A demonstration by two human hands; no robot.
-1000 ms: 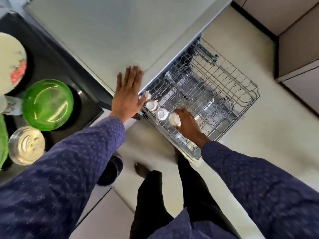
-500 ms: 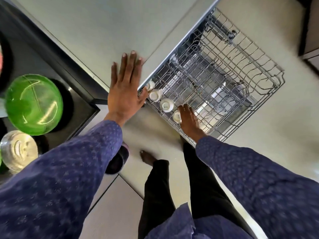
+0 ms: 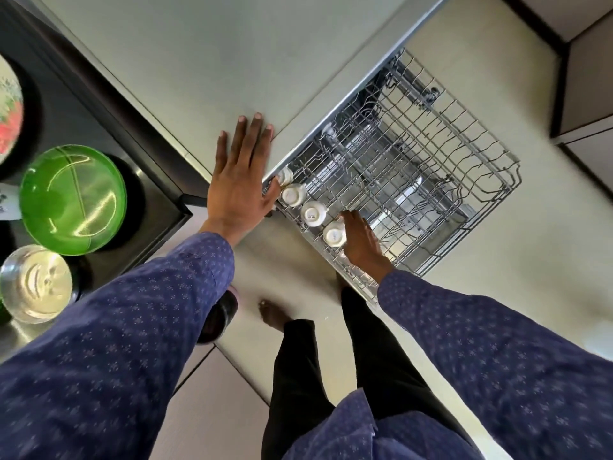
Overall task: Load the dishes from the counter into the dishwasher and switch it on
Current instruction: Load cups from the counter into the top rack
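The pulled-out wire dishwasher rack (image 3: 464,167) holds several white cups upside down in a row along its near-left edge, among them a cup (image 3: 293,195) by my left thumb and the nearest cup (image 3: 334,235). My right hand (image 3: 361,242) reaches into the rack with fairly straight fingers and touches the right side of that nearest cup. My left hand (image 3: 238,180) presses flat, fingers spread, on the pale top surface (image 3: 199,61) above the dishwasher, just left of the rack.
On the dark counter at left stand a green bowl (image 3: 73,199), a clear glass bowl (image 3: 34,283) and part of a flowered plate (image 3: 10,111). Most of the rack is bare wire. My legs and bare foot (image 3: 270,315) are on the pale floor.
My right hand has let go of the nearest cup, which now sits in the rack, and lies beside it with straighter fingers. My left hand has stayed flat in place.
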